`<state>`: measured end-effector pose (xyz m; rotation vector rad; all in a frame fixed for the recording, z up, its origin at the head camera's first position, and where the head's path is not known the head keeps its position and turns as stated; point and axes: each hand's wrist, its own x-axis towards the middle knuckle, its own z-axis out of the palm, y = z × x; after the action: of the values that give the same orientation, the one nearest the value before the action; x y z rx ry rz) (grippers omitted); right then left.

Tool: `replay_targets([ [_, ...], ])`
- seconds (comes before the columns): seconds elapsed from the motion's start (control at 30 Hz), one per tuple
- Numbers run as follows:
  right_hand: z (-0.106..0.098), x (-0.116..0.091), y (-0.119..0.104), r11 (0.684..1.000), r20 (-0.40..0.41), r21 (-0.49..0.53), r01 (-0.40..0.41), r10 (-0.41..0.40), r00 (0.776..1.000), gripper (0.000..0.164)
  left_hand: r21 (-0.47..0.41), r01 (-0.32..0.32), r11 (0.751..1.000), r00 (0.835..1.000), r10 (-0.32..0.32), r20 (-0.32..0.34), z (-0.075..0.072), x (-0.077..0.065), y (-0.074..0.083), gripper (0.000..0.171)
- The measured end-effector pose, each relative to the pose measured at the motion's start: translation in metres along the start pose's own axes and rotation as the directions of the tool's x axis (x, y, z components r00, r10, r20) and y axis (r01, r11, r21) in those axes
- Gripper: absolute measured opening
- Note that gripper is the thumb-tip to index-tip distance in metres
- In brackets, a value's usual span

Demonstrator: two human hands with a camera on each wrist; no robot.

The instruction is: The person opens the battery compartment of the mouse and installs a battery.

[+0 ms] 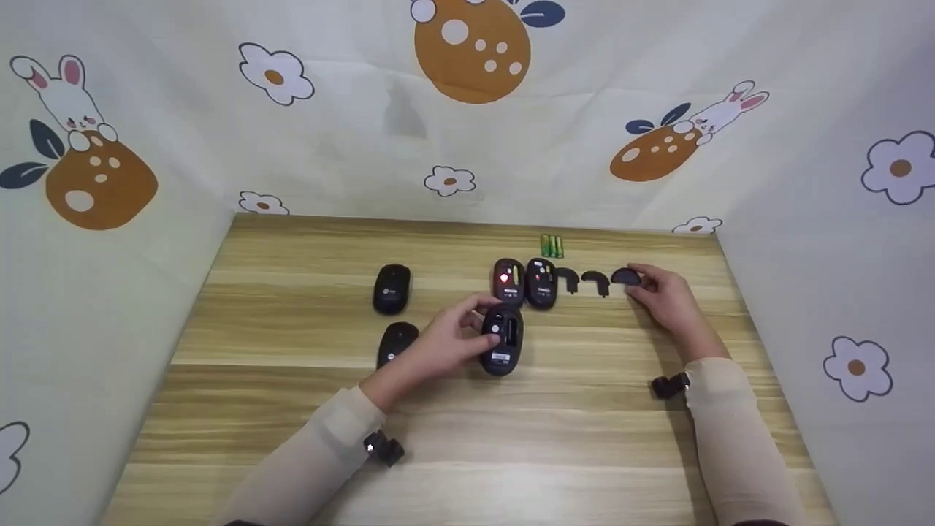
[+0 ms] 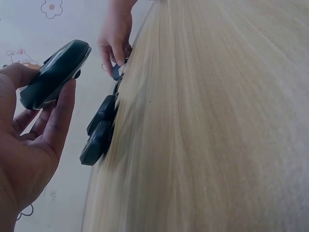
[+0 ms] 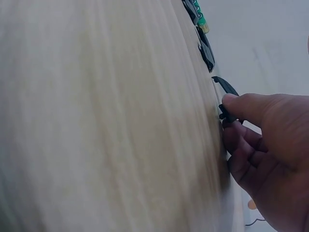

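My left hand [image 1: 445, 337] holds a black computer mouse [image 1: 502, 358] with its underside up, thumb on the underside and fingers round the far edge. A long dark battery slot shows open in that underside, beside a white label. In the left wrist view the mouse [image 2: 55, 75] is raised off the table. My right hand [image 1: 668, 298] pinches a black, half-round battery cover [image 1: 625, 277] between thumb and fingers, low at the table's far right. The right wrist view shows the thumb on this cover [image 3: 228, 114], which partly hides it.
Two upturned mice, one with a lit red sensor [image 1: 504, 278] and another beside it [image 1: 541, 285], lie beyond the held mouse. Two hooked battery covers [image 1: 597, 280] lie between them and my right hand. Green batteries [image 1: 552, 246] lie behind. Two upright mice [image 1: 392, 289] sit left.
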<state>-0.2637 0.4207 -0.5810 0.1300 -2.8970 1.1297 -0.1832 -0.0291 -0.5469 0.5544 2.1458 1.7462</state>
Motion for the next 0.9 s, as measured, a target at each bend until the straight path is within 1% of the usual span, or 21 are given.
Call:
replay_targets([
  [0.23, -0.0026, 0.0011, -0.0033, 0.998, 0.029, -0.055, -0.003, 0.004, 1.000, 0.046, -0.017, 0.019, 1.000, 1.000, -0.019, 0.004, -0.0005, -0.0011, 0.0005, 0.054],
  [0.5, -0.0048, 0.0032, -0.0039, 0.996, 0.088, -0.087, -0.009, 0.017, 0.996, 0.049, -0.010, 0.022, 1.000, 1.000, -0.022, 0.003, -0.0006, -0.0019, 0.0024, 0.055],
  [0.6, -0.0060, 0.0039, -0.0043, 0.995, 0.106, -0.095, -0.008, 0.018, 0.994, 0.050, -0.008, 0.023, 1.000, 1.000, -0.023, 0.003, -0.0008, -0.0021, 0.0025, 0.055],
  [0.73, -0.0076, 0.0036, -0.0060, 0.995, 0.126, -0.098, 0.005, 0.007, 0.992, 0.052, -0.016, 0.004, 1.000, 1.000, -0.004, 0.005, -0.0007, -0.0018, 0.0011, 0.054],
  [0.9, -0.0090, 0.0018, -0.0065, 0.997, 0.135, -0.079, -0.019, 0.030, 0.990, 0.053, -0.010, -0.003, 1.000, 1.000, 0.003, 0.002, -0.0007, -0.0015, 0.0005, 0.055],
])
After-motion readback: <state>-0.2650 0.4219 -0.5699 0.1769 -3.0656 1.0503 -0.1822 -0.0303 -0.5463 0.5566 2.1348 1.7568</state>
